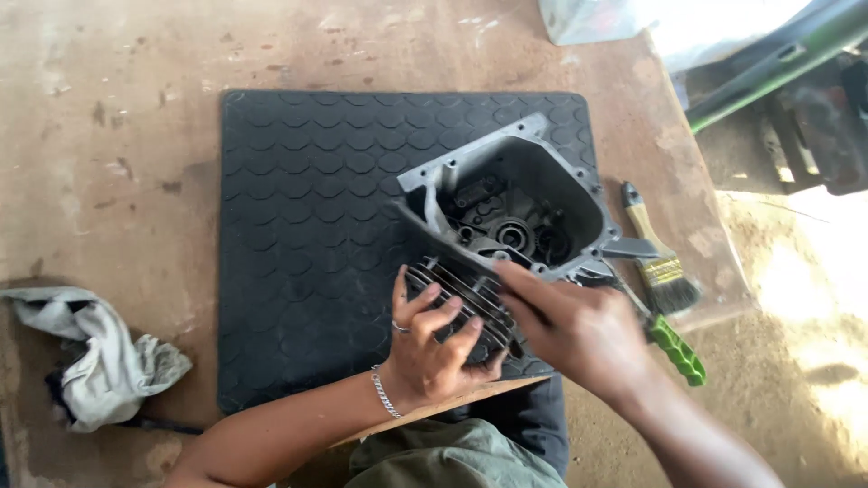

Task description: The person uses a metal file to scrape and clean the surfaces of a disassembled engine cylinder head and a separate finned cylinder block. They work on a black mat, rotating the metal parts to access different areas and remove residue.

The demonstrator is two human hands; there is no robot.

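We saw a mat (307, 235) lying on the table (117, 136). An engine case (506, 212) sat on the right part of the mat, with its open side up. Small gears (515, 237) sat inside it. The finned part (461, 303) was at the near end of the case. Our left hand (434, 348) lay on the fins. Our right hand (574, 330) was just to the right of it, touching the same part. A brush (660, 258) lay to the right of the case, near the table edge. A tool handle (678, 351) stuck out behind our right hand. A rag (90, 352) lay far to the left, off the mat.
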